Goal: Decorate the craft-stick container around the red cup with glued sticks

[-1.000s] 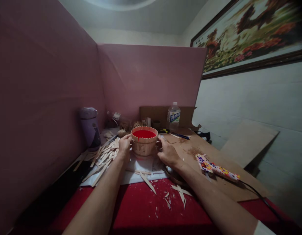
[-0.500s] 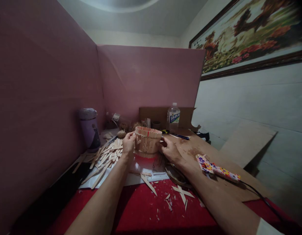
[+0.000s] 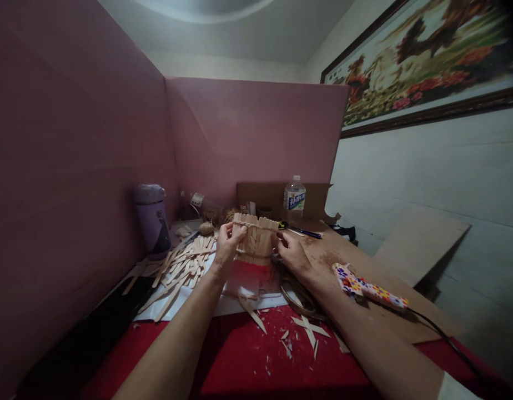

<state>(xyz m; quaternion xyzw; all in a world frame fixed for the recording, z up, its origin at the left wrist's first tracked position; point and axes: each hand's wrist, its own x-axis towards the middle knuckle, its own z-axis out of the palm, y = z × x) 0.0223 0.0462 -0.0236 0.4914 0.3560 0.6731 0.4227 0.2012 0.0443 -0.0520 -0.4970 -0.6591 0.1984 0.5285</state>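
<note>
A round bucket made of wooden craft sticks [image 3: 255, 238] is held up in front of me, with twine around it and a braided strip on its side. Beneath the sticks shows a reddish, see-through area [image 3: 249, 278]; I cannot tell whether it belongs to the bucket. My left hand [image 3: 227, 244] grips the left wall, thumb on the outside near the top. On the opposite side, my right hand [image 3: 293, 253] has its fingers closed at the right wall. Left of the bucket, many loose craft sticks [image 3: 194, 261] lie in a heap on white paper.
A glue gun with a flowered cover [image 3: 368, 286] and its cord lie on the cardboard [image 3: 390, 316] at right. Behind stand a clear bottle [image 3: 295, 201] and a purple tumbler [image 3: 152, 222]. A utility knife [image 3: 282, 225], a pen [image 3: 308, 233] and stick scraps [image 3: 310, 330] lie about.
The bucket has turned and tipped, so its rim opening no longer shows and the braided strip faces me. My left hand has shifted right, its thumb now over the outer wall.
</note>
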